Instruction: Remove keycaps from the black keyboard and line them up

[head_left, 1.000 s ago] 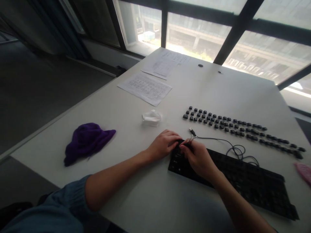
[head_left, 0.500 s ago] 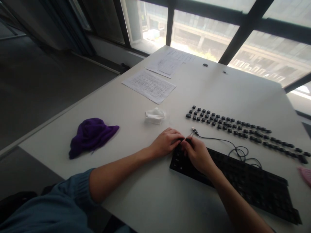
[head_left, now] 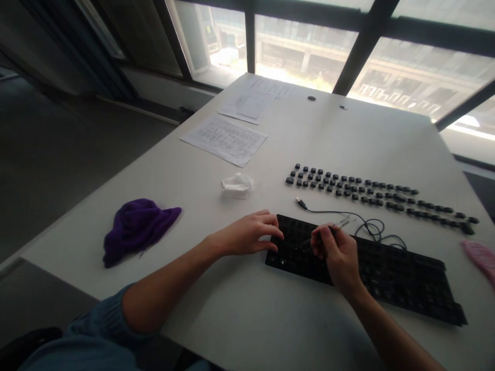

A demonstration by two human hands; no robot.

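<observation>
The black keyboard (head_left: pixel 402 278) lies on the desk (head_left: pixel 232 330), from ctr. of frame to lower right. Its long axis slants: L end is higher in frame, near ctr., R end is lower, close to the right side. Its near long edge faces the bottom of frame, its far long edge the window.

From my remote seat I judge the key relation is bet. the R hand (head_left: pixel 335 255) and the L part of the keyboard. This hand is above that part, closed around a thin wire tool (head_left: pixel 345 221); the lower tip points to lower left, toward the keys, but contact I can't tell. Most of the keyboard's length runs from this hand to lower right.

The L hand (head_left: pixel 253 233) is nearer to the L end: fingers half bent, thumb apart from index, fingertips at the edge, w/ nothing visible in the grip. How firmly it presses, I can't tell.

Behind the far edge I see the coiled cable (head_left: pixel 371 226), w/ its plug (head_left: pixel 301 203) toward upper left; then, right of ctr., rows of loose keycaps (head_left: pixel 351 180), approx. parallel to the keyboard.
</observation>
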